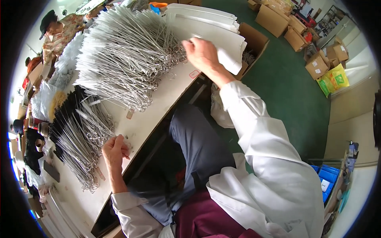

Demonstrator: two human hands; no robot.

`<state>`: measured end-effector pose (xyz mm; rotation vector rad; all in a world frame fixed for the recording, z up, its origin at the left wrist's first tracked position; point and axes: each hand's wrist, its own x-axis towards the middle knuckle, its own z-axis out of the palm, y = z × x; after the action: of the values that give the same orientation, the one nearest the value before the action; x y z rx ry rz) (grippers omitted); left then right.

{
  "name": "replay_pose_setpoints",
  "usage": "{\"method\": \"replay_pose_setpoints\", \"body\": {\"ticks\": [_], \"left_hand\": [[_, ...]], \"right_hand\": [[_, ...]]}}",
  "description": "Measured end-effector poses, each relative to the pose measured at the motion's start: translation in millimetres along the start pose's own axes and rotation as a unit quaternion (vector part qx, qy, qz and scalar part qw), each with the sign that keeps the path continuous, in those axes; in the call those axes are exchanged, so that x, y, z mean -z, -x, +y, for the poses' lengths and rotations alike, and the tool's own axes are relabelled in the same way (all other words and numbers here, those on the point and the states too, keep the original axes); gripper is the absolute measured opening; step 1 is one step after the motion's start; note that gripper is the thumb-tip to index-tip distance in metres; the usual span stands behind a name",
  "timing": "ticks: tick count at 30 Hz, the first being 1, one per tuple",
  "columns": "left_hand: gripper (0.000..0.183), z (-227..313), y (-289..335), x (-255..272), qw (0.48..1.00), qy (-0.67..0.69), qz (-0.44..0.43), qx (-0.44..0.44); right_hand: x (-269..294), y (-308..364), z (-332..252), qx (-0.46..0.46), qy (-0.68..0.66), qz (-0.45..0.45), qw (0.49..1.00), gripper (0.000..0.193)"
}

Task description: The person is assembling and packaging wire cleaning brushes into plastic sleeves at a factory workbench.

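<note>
A big heap of wire-handled brushes with white bristles (119, 51) covers the far part of the table, their looped ends turned toward me. Closer on the left lies a smaller pile of similar brushes with black bristles (73, 135), with a few white-tipped ones on top. My left hand (114, 154) is beside the loops of this smaller pile, thumb and fingers pinched together; whatever is between them is too small to make out. My right hand (201, 54), fingers curled in, hovers at the right end of the big heap. Its fingertips are partly hidden.
White sheets (206, 22) are stacked at the table's far right, next to an open cardboard box (254, 43) with more wire pieces. Another person (59, 33) works across the table at the far left. Cartons (274, 18) stand on the green floor (289, 99).
</note>
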<state>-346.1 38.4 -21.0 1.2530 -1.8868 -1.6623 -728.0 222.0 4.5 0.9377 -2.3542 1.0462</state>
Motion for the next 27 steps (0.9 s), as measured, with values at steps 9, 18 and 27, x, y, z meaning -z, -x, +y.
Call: {"method": "replay_pose_setpoints", "body": {"ticks": [9,18,27], "left_hand": [[0.030,-10,-3,-2,0.999,0.011,-0.009,-0.051],[0.028,-2,-21,-15,0.997,-0.053,-0.018,-0.050],[0.027,-11,-22,-17,0.997,0.004,-0.008,-0.070]], "right_hand": [[59,43,78,0.122,0.304,-0.105,0.939,0.072],[61,41,86,0.125,0.323,-0.082,0.935,0.067],[79,41,79,0.095,0.306,-0.107,0.941,0.069]]}}
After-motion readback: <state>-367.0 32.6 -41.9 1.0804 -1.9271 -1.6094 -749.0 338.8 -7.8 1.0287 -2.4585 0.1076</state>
